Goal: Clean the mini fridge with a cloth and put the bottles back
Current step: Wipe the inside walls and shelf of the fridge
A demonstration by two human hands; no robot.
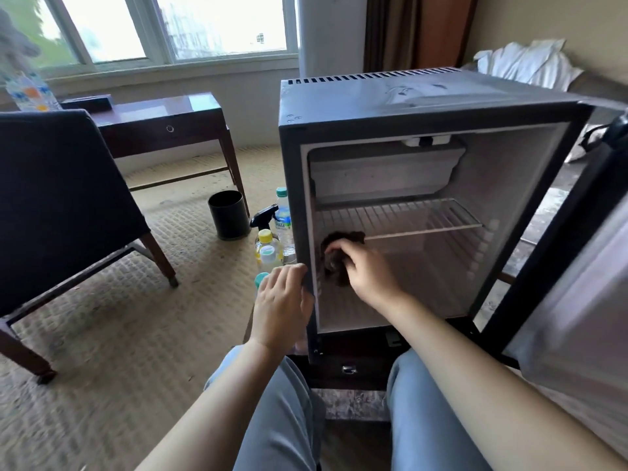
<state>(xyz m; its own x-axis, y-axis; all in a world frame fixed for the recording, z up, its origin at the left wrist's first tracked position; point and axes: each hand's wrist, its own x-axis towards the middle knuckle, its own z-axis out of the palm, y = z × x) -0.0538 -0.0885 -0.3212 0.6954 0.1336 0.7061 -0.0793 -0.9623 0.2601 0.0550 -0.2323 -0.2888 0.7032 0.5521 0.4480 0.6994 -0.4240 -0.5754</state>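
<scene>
The right hand (363, 266) is bunched around the dark cloth (336, 278), pressing it to the left inner wall of the fridge (373, 107), just under the wire shelf (407, 215). I reckon a hard upward swipe could knock that shelf off its rails. The left hand (280, 300) lies loose-fingered against the fridge's front edge. Right beside it the bottles (268, 248) crowd the carpet (136, 317), where a careless elbow might topple them.

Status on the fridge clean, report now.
Right hand grips cloth against mini fridge's inner left wall. Left hand rests on its front edge. Bottles on floor to its left, not yet back. Wire shelf just above cloth.
</scene>
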